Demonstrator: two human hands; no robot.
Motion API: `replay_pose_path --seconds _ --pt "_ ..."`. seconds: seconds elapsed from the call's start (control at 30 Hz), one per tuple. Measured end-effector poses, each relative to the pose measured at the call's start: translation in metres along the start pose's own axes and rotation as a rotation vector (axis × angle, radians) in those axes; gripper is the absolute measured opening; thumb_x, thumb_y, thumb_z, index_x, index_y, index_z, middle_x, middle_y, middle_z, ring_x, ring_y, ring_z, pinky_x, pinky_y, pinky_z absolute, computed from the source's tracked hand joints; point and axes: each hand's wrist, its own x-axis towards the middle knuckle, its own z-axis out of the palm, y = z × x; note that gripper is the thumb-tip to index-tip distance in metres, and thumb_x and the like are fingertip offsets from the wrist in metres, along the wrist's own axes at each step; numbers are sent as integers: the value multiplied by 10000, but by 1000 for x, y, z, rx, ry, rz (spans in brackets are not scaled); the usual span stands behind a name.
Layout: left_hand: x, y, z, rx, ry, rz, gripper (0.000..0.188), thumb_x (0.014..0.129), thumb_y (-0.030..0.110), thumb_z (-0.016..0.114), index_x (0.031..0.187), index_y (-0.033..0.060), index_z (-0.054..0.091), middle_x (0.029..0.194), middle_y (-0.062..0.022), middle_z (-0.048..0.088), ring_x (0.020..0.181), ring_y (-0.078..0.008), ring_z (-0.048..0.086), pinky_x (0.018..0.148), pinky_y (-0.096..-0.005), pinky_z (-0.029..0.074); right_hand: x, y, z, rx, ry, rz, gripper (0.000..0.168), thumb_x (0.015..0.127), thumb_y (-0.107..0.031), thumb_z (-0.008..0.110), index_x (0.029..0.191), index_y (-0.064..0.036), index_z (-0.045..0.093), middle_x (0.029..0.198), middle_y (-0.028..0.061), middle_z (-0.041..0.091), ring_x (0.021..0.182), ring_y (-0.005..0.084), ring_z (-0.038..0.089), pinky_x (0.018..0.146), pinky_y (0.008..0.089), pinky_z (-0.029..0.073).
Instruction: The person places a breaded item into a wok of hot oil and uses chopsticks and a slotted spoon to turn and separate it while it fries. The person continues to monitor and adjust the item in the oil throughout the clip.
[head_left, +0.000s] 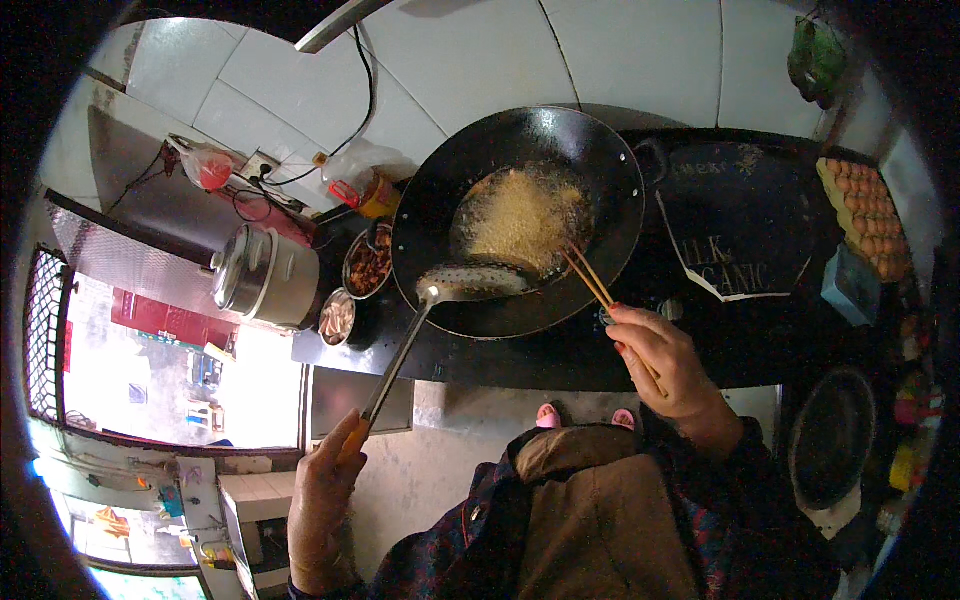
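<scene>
A large black wok (525, 319) stands on the dark stove, with frothing, bubbling oil (517, 217) in its middle. My left hand (324, 495) grips the handle of a metal skimmer (472, 283), whose perforated bowl rests at or just above the near side of the froth. In my right hand (667, 360) is a pair of wooden chopsticks (592, 274). Their tips reach the right edge of the bubbles. Whatever is frying lies hidden under the foam.
Left of the wok are a bowl of reddish-brown food pieces (369, 268), a small bowl of pale pieces (337, 319) and a lidded rice cooker (266, 277). A yellow oil bottle (375, 196) stands behind them. At right are a tray of eggs (866, 214) and a blue box (851, 289).
</scene>
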Motion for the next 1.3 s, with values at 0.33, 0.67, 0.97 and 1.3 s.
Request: replay_pose_path --seconds 0.33,0.67,0.97,1.3 --pt "22 1 -15 28 -164 52 588 810 -112 581 1368 46 484 1251 -159 618 1153 -253 603 924 -334 476 4 -7 0 -4 21 36 195 847 23 612 1042 24 602 1150 221 599 1024 376 616 880 393 505" --pt "108 -28 26 25 -177 266 538 845 -43 586 1363 52 473 1228 -184 620 1137 -337 600 917 -355 481 11 -24 3 -34 15 149 179 856 4 608 1035 19 610 1152 220 603 1028 364 619 890 392 506" --pt "134 4 31 89 -92 198 534 857 -15 618 1367 86 494 1238 -207 611 1135 -302 614 924 -356 487 9 -23 9 -111 35 122 198 860 -3 601 1057 19 602 1156 222 605 1043 368 616 906 401 507" --pt "205 8 65 -30 -16 434 558 867 35 589 1403 116 457 1210 -218 620 1093 -320 630 892 -349 488 10 -27 11 -126 48 140 194 850 0 621 1043 22 608 1145 213 608 1027 363 622 883 394 518"
